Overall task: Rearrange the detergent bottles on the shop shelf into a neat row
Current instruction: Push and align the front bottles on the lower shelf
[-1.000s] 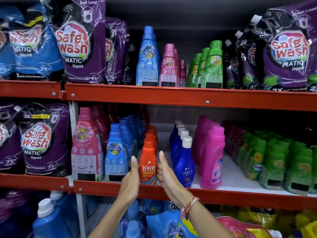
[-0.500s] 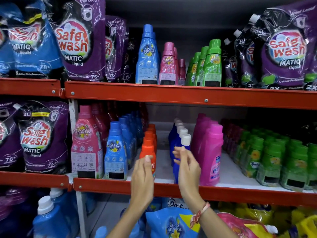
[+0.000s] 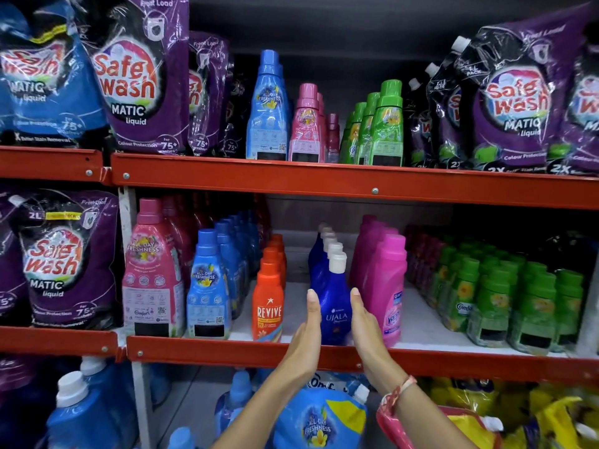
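A dark blue Ujala bottle with a white cap stands at the front of its row on the middle red shelf. My left hand lies flat against its left side and my right hand flat against its right side, fingers straight and pointing up. An orange Revive bottle heads a row just left of my left hand. A pink bottle heads a row just right of my right hand.
Left on the same shelf stand light blue bottles and tall pink bottles; small green bottles fill the right. Purple Safe Wash pouches and more bottles sit on the upper shelf. Refill pouches lie below my arms.
Both hands have shifted right from the orange Revive bottle, rose to the blue bottle's cap, then dropped to flank the blue bottle's body.
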